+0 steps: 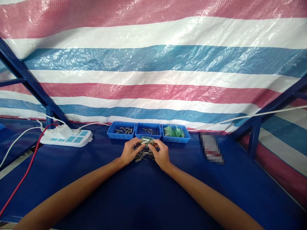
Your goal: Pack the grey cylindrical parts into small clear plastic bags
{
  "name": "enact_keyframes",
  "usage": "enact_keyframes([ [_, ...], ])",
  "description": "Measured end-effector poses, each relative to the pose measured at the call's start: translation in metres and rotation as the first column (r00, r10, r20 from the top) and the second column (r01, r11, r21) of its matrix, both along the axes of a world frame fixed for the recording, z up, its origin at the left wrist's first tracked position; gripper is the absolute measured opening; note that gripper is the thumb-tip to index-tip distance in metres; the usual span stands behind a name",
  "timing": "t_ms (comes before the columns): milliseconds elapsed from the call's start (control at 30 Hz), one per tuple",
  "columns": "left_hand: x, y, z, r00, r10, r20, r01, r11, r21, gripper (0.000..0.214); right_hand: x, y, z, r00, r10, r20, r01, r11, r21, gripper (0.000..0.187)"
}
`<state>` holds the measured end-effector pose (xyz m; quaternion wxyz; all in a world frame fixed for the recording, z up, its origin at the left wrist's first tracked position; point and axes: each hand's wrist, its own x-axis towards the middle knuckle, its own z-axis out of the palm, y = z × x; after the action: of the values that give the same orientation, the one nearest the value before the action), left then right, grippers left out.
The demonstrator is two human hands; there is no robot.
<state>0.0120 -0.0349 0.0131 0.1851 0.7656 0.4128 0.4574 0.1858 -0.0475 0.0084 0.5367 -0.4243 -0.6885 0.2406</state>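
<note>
Between both hands is a small, clear, greenish plastic packet (147, 140), gripped at its two sides. My left hand (130, 151) pinches its left end and my right hand (161, 154) its right end, thumbs toward me. What the packet contains is too small to make out. Below the hands, partly hidden by them, lies a loose pile of grey metal cylinders and thin metal pins (138, 159) on the blue table. Just behind the hands stand three blue bins: the left bin (121, 136) holds grey cylinders, the middle bin (148, 125) thin metal pins, the right bin (177, 139) green-tinted plastic packets.
A white power strip (82, 140) with plugs sits at the left, and a red cable (27, 171) runs from there to the near edge. To the right lies a blurred pale item (211, 148). Striped sheeting (153, 59) hangs behind the table between blue metal frame bars (254, 135).
</note>
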Motion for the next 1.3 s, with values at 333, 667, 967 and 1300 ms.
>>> enact_keyframes([
  [333, 0.0011, -0.0019, 0.0035, 0.998, -0.049, -0.026, 0.05, 0.997, 0.055, 0.02, -0.0006, -0.0023, 0.0009, 0.999, 0.04, 0.033, -0.042, 0.998, 0.038, 0.016],
  [667, 0.0004, -0.0024, 0.0019, 0.998, -0.052, -0.022, 0.053, 0.996, 0.069, 0.018, -0.0013, -0.002, -0.0018, 1.0, 0.027, -0.013, -0.027, 0.999, 0.024, 0.017],
  [967, 0.0013, -0.0008, 0.0014, 0.998, -0.067, -0.005, 0.067, 0.998, 0.011, 0.022, -0.0001, -0.0037, 0.002, 0.999, 0.036, 0.032, -0.037, 0.999, 0.031, 0.016],
  [1300, 0.0016, -0.0029, 0.0031, 0.995, -0.092, 0.023, 0.092, 0.996, -0.016, 0.02, -0.0005, -0.0034, 0.0018, 0.998, 0.064, 0.015, -0.064, 0.998, 0.026, 0.014],
])
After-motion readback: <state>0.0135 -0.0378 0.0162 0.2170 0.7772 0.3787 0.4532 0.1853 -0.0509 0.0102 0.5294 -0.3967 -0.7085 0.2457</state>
